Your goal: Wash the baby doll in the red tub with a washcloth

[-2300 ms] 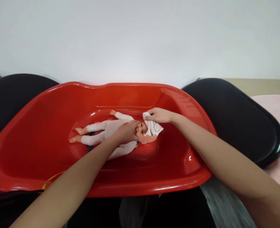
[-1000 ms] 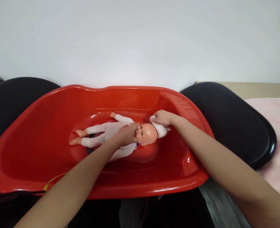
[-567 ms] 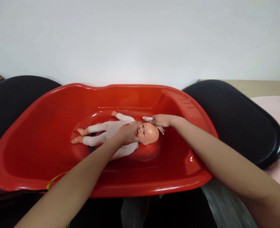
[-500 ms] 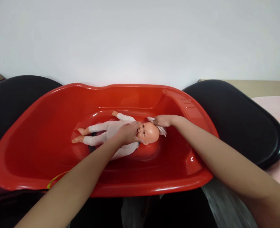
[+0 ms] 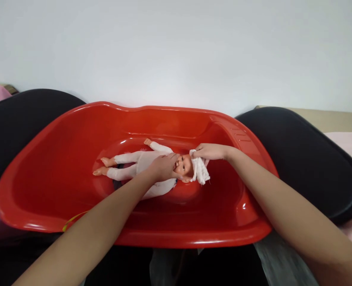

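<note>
A baby doll (image 5: 145,160) with a white cloth body lies on its back in a red baby bathtub (image 5: 38,174), head to the right and feet to the left. My left hand (image 5: 164,167) is closed around the doll at the neck and chin, covering its upper chest. Between the fingers of my right hand (image 5: 210,152) is a white cloth (image 5: 200,170), which hangs over the top of the doll's head and hides its crown. The doll's eyes and mouth show between my left hand and the cloth.
Black rounded seats or panels flank the tub, one at the left (image 5: 29,119) and one at the right (image 5: 301,159). Pink fabric (image 5: 350,149) lies at the far right. A white wall (image 5: 176,51) rises behind. A yellow strip (image 5: 74,218) shows at the near rim.
The white cloth, bunched behind the doll's head before, now drapes over its crown. My right hand has shifted slightly with it; my left hand stays at the neck. The view has shifted a little.
</note>
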Tool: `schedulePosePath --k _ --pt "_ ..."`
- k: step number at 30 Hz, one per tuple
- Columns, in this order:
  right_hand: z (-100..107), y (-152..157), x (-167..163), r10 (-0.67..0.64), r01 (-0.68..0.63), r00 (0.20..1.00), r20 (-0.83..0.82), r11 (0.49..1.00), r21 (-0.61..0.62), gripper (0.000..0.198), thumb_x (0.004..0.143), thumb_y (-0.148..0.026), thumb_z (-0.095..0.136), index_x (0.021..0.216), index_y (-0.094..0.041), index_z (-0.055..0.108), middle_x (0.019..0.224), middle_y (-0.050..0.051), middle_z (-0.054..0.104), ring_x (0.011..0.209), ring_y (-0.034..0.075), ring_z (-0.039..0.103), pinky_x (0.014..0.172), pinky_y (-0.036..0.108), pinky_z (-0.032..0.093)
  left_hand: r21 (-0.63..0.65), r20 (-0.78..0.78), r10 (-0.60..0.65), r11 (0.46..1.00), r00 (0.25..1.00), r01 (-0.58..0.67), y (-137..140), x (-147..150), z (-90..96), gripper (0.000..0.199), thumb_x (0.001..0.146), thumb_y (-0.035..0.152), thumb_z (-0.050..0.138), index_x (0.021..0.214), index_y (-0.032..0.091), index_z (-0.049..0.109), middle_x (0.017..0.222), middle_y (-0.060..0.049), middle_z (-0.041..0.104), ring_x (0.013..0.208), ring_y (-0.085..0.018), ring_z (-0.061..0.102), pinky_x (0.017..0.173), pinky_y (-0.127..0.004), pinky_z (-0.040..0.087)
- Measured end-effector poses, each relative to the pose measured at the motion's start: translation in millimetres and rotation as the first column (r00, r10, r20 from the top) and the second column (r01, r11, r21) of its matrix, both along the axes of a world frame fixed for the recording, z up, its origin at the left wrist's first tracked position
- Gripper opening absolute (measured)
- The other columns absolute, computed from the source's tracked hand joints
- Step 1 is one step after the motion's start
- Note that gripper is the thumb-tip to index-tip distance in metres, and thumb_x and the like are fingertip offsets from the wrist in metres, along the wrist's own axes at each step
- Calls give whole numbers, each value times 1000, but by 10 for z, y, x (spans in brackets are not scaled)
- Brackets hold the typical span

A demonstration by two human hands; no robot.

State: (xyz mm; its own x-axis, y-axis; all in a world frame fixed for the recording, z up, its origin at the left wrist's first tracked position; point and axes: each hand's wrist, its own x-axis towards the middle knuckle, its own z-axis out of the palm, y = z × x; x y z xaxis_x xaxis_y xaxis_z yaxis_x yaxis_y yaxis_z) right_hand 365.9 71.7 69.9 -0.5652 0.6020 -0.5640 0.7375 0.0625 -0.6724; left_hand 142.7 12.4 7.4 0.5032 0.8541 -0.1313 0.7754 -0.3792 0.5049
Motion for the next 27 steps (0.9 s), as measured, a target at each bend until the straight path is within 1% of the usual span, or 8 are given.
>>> schedulePosePath --k 5,7,14,17,19,21,24,27 --pt "-77 93 31 -112 73 990 92 934 350 30 85 -43 50 70 -17 57 72 5 66 66 17 60 61 27 44 42 -44 -36 998 998 37 -6 0 41 62 73 64 70 111 18 54 115 -9 63 106 -30 59 90 -39 41" --pt "-115 125 46 -102 30 979 175 928 372 30 84 -44 50 73 -18 59 73 6 68 67 19 61 63 29 44 23 -57 -30 999 998 32 -11 1 58 65 73 63 71 115 17 53 115 -11 63 108 -31 59 92 -40 41" --pt "-185 133 108 106 -131 947 302 989 65 20 70 -37 66 73 -17 68 72 7 71 75 24 67 72 32 49 23 -31 -28 999 999 28 -16 -1 55 57 74 58 73 111 20 54 118 -11 63 107 -32 59 90 -40 42" --pt "-181 106 128 198 -157 944 265 973 -167 22 67 -34 68 79 -16 71 76 6 73 78 23 68 73 30 51 22 -39 -17 1000 999 18 -21 9 62 58 73 56 74 113 21 53 120 -11 63 106 -31 58 89 -39 42" --pt "-180 103 134 229 -169 943 241 954 -246 26 66 -34 67 84 -16 73 82 6 74 80 22 68 73 29 52 18 -33 -10 1000 999 11 -24 17 73 59 73 55 74 115 21 52 121 -10 62 106 -31 58 88 -38 42" --pt "-193 121 137 231 -186 934 272 966 -180 22 67 -32 66 81 -16 72 82 6 74 80 22 68 72 29 51 7 -25 -3 1000 1000 3 -26 20 79 57 73 54 74 114 22 52 120 -10 63 106 -31 58 88 -38 42" --pt "-236 166 130 133 -191 923 361 973 128 17 72 -33 66 68 -17 68 70 7 70 74 23 66 71 30 49 -5 -16 -1 1000 1000 0 -28 14 71 55 72 55 74 111 24 53 116 -9 64 106 -32 58 88 -39 43" --pt "-287 194 86 -9 -79 956 292 955 286 23 79 -40 62 72 -19 67 61 6 65 68 22 64 67 30 47 17 4 -14 1000 1000 14 -29 5 55 56 71 58 74 110 24 53 116 -10 64 107 -33 59 89 -40 43"
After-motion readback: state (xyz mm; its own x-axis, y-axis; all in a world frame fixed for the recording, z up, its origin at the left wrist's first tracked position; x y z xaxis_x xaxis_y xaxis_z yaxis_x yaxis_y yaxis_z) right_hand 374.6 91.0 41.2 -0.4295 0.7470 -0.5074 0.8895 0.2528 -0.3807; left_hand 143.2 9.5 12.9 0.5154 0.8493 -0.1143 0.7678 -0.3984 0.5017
